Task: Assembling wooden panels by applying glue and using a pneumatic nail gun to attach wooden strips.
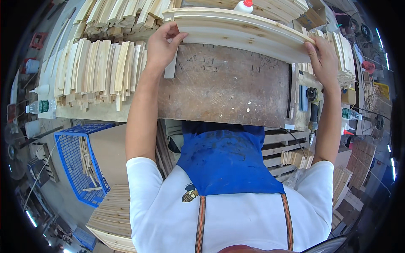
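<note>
A set of long pale wooden boards (240,31) lies stacked across the far side of a worn brown workbench (228,84). My left hand (162,44) grips the left end of the stack, thumb on top. My right hand (322,59) grips its right end. Both arms are stretched forward over the bench. A white glue bottle with a red cap (244,6) stands just behind the boards.
Rows of short wooden slats (99,69) cover the bench to the left, more piles (126,17) behind. A power tool (312,95) and bottles (349,114) sit at the right. A blue wire crate (80,160) and stacked planks (112,215) stand on the floor at lower left.
</note>
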Available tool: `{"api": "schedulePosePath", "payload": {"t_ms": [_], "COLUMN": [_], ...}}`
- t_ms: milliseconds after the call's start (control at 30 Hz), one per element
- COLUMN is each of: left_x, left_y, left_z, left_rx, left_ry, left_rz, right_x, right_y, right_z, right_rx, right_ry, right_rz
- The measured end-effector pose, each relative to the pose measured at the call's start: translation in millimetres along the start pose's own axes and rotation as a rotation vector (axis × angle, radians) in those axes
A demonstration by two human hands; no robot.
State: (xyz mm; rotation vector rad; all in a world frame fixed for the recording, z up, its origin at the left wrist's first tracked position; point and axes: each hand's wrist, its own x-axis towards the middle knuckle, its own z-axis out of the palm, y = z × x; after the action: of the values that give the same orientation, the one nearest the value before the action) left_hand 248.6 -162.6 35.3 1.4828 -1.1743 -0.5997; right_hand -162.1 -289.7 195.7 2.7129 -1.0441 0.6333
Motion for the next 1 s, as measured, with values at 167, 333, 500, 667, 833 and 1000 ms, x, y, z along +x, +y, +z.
{"api": "schedulePosePath", "payload": {"t_ms": [167,333,500,667,833,1000], "left_x": [-3,-10,-76,-179,-196,-176], "left_y": [2,-5,15,24,42,29], "left_z": [-9,-19,-38,2,18,15], "left_rx": [0.041,0.087,0.713,0.81,0.853,0.889], "left_ry": [-0.034,0.021,0.104,-0.174,-0.178,-0.156], "left_rz": [-0.008,0.053,0.158,0.161,0.146,0.103], "right_x": [-1,2,-2,-6,-6,-2], "right_y": [-4,-9,-19,-31,-36,-40], "right_z": [-1,-3,0,-18,-20,-16], "right_rx": [-0.001,-0.008,-0.002,-0.019,-0.005,-0.004], "right_ry": [-0.008,0.003,0.071,0.053,0.05,0.062], "right_rz": [-0.004,-0.026,-0.079,-0.063,-0.049,-0.051]}}
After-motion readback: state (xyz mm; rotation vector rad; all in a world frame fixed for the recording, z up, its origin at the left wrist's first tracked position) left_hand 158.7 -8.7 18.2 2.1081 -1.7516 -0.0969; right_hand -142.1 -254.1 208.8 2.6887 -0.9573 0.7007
